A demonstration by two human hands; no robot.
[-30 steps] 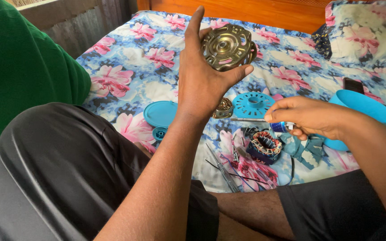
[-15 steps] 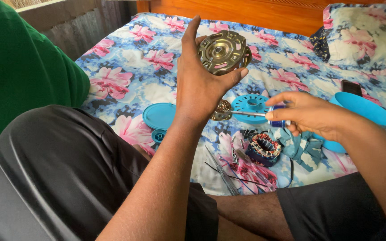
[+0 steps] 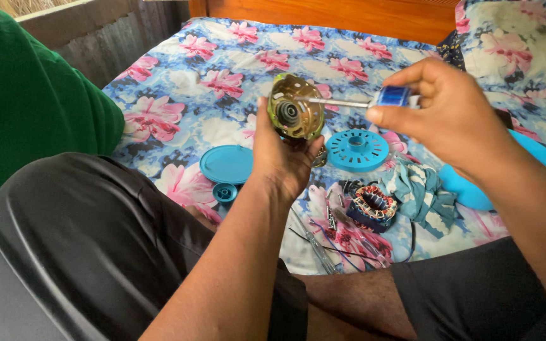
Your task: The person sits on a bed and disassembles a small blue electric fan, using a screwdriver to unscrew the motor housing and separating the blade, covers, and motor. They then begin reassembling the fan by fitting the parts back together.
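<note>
My left hand [image 3: 282, 155] grips a round brass-coloured metal motor cover [image 3: 293, 113] from below, its hollow inner side turned towards me. My right hand [image 3: 450, 113] holds a screwdriver [image 3: 374, 100] with a blue handle, raised at the same height. The thin metal shaft points left and its tip rests on the cover's upper rim. Both hands are lifted above a bed with a floral sheet [image 3: 222, 76].
On the sheet lie a blue round lid [image 3: 225, 164], a small blue cap [image 3: 225, 191], a blue slotted disc [image 3: 356, 150], a copper-wound stator [image 3: 372, 207], a patterned cloth [image 3: 421, 192], a blue bowl-shaped shell [image 3: 469, 192] and thin tools [image 3: 314, 243]. A person in green [image 3: 33, 107] sits at the left.
My left hand lowered the metal cover and turned it so its inner side faces me. My right hand rose from the sheet and brought the screwdriver tip to the cover's rim.
</note>
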